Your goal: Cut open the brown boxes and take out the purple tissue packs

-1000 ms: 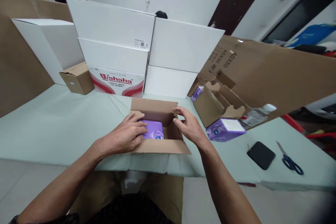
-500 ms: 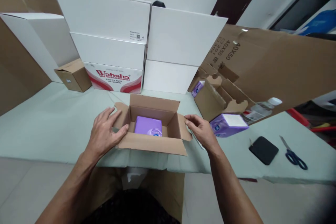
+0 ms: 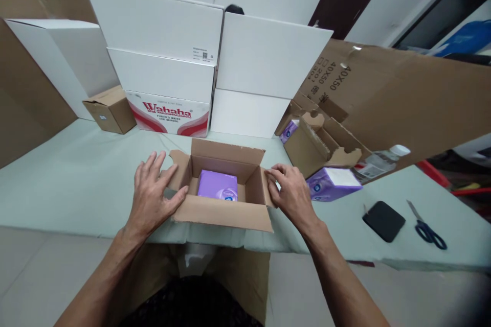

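In the head view an open cardboard box stands at the table's front edge, its flaps folded outward. Inside it lies a purple tissue pack, toward the left. My left hand is open at the box's left side, fingers spread, with the thumb at the front left corner and the index finger by the left flap. On the opposite side, my right hand has its curled fingers closed on the right flap. The inner faces of its fingertips are partly hidden.
Behind stand a white Wahaba-printed carton and a small closed brown box. To the right are a divided cardboard container, another tissue pack, a clear bottle, a black flat pad and scissors.
My right hand has shifted slightly left, its fingers curling more around the right flap, which now stands more upright. My left fingers have lifted and spread a little. The tissue pack stays in place.
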Available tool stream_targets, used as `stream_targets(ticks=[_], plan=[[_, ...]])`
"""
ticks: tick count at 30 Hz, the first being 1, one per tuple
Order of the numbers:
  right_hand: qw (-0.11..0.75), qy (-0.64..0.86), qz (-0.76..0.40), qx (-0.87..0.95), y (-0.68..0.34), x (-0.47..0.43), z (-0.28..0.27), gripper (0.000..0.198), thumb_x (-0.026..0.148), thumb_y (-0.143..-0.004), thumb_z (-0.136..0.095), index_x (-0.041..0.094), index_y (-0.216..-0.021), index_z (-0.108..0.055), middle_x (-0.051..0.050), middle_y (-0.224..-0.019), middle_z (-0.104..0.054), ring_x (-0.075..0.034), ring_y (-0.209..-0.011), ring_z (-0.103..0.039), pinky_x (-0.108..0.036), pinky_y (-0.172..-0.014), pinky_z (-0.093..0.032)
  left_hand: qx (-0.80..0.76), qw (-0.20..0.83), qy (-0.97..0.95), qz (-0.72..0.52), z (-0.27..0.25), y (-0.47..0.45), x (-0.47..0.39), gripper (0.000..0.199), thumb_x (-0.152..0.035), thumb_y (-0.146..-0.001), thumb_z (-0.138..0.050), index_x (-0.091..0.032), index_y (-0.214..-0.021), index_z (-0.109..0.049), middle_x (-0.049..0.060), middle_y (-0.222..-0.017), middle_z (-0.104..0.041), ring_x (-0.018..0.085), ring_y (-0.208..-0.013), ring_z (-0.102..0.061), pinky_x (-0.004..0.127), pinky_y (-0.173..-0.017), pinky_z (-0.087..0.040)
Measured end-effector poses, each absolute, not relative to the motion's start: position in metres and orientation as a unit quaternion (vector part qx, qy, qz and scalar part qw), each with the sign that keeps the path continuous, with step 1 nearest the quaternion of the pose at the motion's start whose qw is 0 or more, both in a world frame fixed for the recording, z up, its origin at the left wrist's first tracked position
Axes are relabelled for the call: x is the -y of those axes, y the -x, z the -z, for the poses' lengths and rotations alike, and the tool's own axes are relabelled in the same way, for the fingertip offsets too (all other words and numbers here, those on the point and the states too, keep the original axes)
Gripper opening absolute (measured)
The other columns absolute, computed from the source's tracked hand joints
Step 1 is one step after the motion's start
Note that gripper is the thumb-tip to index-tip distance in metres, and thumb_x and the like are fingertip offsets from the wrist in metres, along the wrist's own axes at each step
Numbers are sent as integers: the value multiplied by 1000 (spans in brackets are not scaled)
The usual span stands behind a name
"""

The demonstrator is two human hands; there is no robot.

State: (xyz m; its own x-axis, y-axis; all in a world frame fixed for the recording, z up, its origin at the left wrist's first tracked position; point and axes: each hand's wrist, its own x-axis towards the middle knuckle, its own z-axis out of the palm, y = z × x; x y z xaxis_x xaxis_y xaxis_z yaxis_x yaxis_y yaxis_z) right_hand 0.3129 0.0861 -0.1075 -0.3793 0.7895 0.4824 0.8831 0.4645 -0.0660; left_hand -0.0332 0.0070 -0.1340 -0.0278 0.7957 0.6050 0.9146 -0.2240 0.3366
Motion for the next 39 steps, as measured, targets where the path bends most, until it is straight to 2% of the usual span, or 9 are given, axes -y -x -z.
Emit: stream_targets(ticks=[3, 7, 11, 17, 22, 26, 32, 36, 39], plan=[[198, 460, 103, 859, -303, -84, 93, 30, 15, -97, -48, 22, -107, -76, -13, -108, -75, -31, -107, -63, -46, -89, -50, 610, 70, 701, 362, 135, 35, -8, 39, -42, -94, -60, -20, -125, -69, 21, -153, -56, 42, -148, -45, 65, -121, -30], [143, 366, 14, 919, -288, -85, 80, 22, 19, -94, -58, 23, -107, -76, -11, -112, -77, -31, -124, -62, -48, -104, -48, 614, 49, 707, 347, 132, 39, -10, 44, -47, -93, -56, -20, -126, -69, 21, -153, -57, 41, -147, -47, 62, -119, -35], [66, 352, -60, 932, -274, -92, 78, 17, 30, -95, -63, 23, -98, -78, -10, -101, -78, -28, -105, -70, -44, -95, -53, 623, 11, 719, 308, 136, 44, -13, 60, -58, -89, -59, -17, -134, -65, 22, -157, -52, 42, -150, -42, 62, -120, -34], [89, 339, -79, 933, -266, -99, 87, 23, 32, -99, -58, 20, -101, -78, -11, -101, -78, -27, -104, -70, -44, -96, -52, 640, -49, 714, 281, 151, 47, -7, 75, -61, -92, -55, -13, -150, -51, 25, -163, -44, 41, -154, -38, 63, -121, -34], [62, 351, -86, 930, -265, -100, 85, 21, 32, -95, -65, 18, -104, -78, -13, -107, -78, -29, -107, -71, -45, -97, -52, 590, -28, 743, 314, 105, 44, -2, 64, -53, -89, -61, -10, -137, -65, 28, -163, -43, 45, -155, -33, 67, -122, -29], [38, 356, -92, 929, -261, -99, 77, 18, 30, -94, -66, 19, -103, -78, -11, -104, -79, -28, -105, -72, -41, -94, -52, 518, -151, 764, 354, 51, 29, -7, 58, -49, -92, -59, -16, -139, -65, 17, -162, -49, 37, -153, -40, 56, -122, -38], [-133, 413, -44, 900, -246, -98, 63, 28, 35, -99, -58, 19, -98, -81, -13, -100, -81, -27, -92, -75, -34, -76, -49, 570, -417, 666, 240, 38, -10, -42, 76, -50, -77, -67, -17, -145, -57, 15, -149, -63, 37, -134, -61, 45, -106, -53], [-198, 420, -44, 885, -235, -101, 59, 35, 41, -96, -61, 14, -98, -82, -19, -99, -81, -32, -92, -76, -35, -73, -47, 663, -465, 562, 170, 59, -25, -63, 59, -44, -65, -73, -12, -114, -70, 21, -121, -75, 42, -109, -71, 41, -79, -57], [-219, 417, -53, 881, -231, -104, 60, 37, 42, -93, -62, 12, -101, -82, -22, -101, -80, -33, -95, -76, -34, -73, -47, 676, -492, 519, 179, 77, -29, -72, 45, -37, -60, -78, -14, -97, -71, 17, -90, -77, 39, -86, -74, 36, -59, -51]])
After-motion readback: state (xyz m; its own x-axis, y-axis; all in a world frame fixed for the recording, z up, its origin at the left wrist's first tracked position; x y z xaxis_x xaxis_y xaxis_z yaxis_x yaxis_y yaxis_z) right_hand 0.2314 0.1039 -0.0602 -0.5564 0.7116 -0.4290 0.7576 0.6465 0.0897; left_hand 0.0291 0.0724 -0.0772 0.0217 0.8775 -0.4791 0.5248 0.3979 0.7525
